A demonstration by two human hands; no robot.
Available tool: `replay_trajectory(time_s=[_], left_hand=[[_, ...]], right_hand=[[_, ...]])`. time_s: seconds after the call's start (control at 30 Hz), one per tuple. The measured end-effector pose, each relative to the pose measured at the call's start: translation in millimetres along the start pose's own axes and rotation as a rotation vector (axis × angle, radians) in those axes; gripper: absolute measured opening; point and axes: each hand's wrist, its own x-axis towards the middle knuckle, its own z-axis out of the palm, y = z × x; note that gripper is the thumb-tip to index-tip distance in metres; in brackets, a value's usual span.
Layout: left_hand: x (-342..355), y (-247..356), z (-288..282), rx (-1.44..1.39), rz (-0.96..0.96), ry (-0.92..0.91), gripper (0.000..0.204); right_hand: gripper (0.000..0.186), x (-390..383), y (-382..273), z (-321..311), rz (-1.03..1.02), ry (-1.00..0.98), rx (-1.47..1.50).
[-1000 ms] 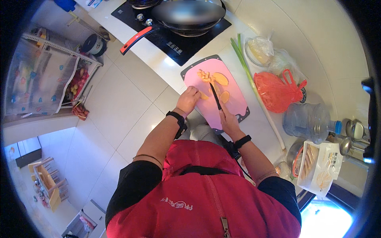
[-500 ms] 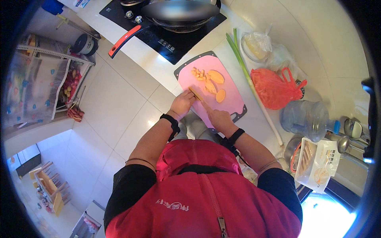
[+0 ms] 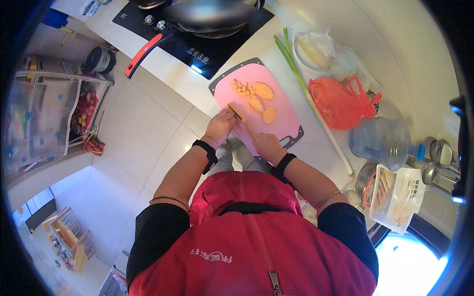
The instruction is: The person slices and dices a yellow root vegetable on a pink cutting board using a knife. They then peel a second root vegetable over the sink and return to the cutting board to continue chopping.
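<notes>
left hand (image 3: 220, 126): we curled it onto an orange piece (image 3: 235, 112)
right hand (image 3: 264, 144): closed; grip contents unclear
pink board (image 3: 289, 126): orange slices (image 3: 262, 91), cubes (image 3: 240, 87) at 12
wok (image 3: 210, 12): contents hidden

Colours at the counter

Pink cutting board (image 3: 276, 106) with dark grey rim – orange vegetable slices (image 3: 262, 91) and small orange cubes (image 3: 240, 87) on it. Black wok (image 3: 207, 12), red-and-black handle (image 3: 145, 53), black cooktop (image 3: 197, 42). Green scallion stalk (image 3: 289, 49) fading to white. Orange-red plastic bag (image 3: 338, 101). Clear bluish water jug (image 3: 380, 140). White counter (image 3: 316, 148) – pale floor tiles (image 3: 133, 133). Red vest (image 3: 256, 246) over black sleeves, black wristbands (image 3: 206, 150).
</notes>
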Motion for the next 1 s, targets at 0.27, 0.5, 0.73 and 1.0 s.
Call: replay_trajectory(time_s=[0.27,0.5,0.73,1.0], left_hand=[[-2,-6,2,0.106,0.015,-0.010,0.012],[-3,-7,2,0.052,-0.019,0.000,0.011],[-2,-5,1,0.046,-0.038,-0.005,0.010],[-1,-8,0,-0.062,-0.042,-0.034,0.010]], right_hand=[[0.072,11,-10,-46,-0.064,-0.019,-0.098],[0.072,9,-16,-62,0.011,-0.110,-0.095],[0.072,16,-9,-60,-0.012,-0.141,-0.087],[0.078,13,-14,-15,0.036,-0.083,0.066]])
